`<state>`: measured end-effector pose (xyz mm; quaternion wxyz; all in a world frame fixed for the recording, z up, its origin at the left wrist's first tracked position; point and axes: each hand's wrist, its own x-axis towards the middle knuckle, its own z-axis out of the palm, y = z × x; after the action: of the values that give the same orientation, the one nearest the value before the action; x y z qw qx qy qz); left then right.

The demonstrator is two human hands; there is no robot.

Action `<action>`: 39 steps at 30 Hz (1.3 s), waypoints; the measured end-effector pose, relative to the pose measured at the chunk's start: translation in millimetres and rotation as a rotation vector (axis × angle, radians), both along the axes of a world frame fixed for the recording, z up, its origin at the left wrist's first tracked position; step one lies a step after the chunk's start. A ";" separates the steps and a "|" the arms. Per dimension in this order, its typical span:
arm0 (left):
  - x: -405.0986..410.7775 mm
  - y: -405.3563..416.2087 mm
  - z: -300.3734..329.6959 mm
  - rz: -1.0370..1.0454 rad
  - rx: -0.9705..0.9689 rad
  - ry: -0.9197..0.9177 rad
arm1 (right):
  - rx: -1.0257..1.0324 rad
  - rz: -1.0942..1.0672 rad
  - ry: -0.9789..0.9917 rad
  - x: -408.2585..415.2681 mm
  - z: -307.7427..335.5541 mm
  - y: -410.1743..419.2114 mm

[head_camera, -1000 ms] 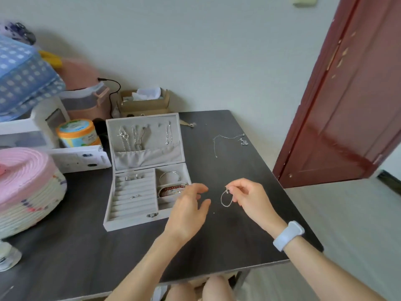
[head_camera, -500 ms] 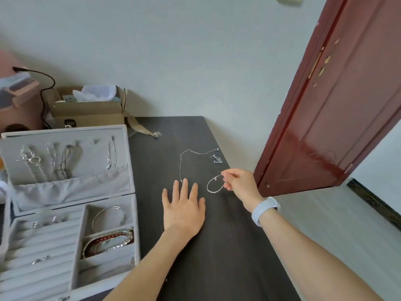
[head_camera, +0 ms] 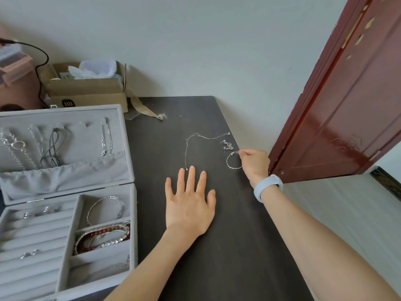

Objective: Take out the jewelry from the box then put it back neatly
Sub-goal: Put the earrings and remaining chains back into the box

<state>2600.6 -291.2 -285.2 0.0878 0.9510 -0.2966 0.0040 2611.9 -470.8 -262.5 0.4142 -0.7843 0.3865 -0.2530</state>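
Right hand (head_camera: 253, 162) pinches the thin bracelet (head_camera: 233, 160) at its clasp on the worktop (head_camera: 217, 257); light, limp, likely tangles. Left hand (head_camera: 188, 205) lies flat, fingers spread.

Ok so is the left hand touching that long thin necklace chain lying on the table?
Cannot tell. In the head view the left hand lies flat, fingertips right at the necklace chain's lower end; no clear gap or contact shows.

Dark wood-grain table (head_camera: 217, 257), grey velvet jewelry box (head_camera: 121, 131), silver bracelet (head_camera: 230, 162), dark red door (head_camera: 347, 105), pale blue wristband (head_camera: 268, 187)
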 end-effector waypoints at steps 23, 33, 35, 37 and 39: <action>14.3 64.9 47.6 -0.208 -0.080 -0.386 | -0.697 0.432 0.344 -88.3 10.3 86.8; 113.3 203.5 115.8 0.082 -0.017 -0.531 | -0.586 0.745 0.205 -29.4 33.1 209.4; 128.3 214.4 120.5 0.208 0.007 -0.408 | -0.446 0.729 0.285 -22.6 24.8 227.8; 136.1 217.5 119.8 0.244 0.018 -0.341 | -0.337 0.724 0.331 -18.1 15.2 237.8; 136.5 216.5 119.3 0.223 -0.011 -0.352 | -0.281 0.722 0.331 -17.8 12.4 239.1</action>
<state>2737.1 -74.8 -165.9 0.0389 0.9620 -0.2001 0.1815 2594.1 -231.7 -250.1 0.2978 -0.9482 0.1098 -0.0124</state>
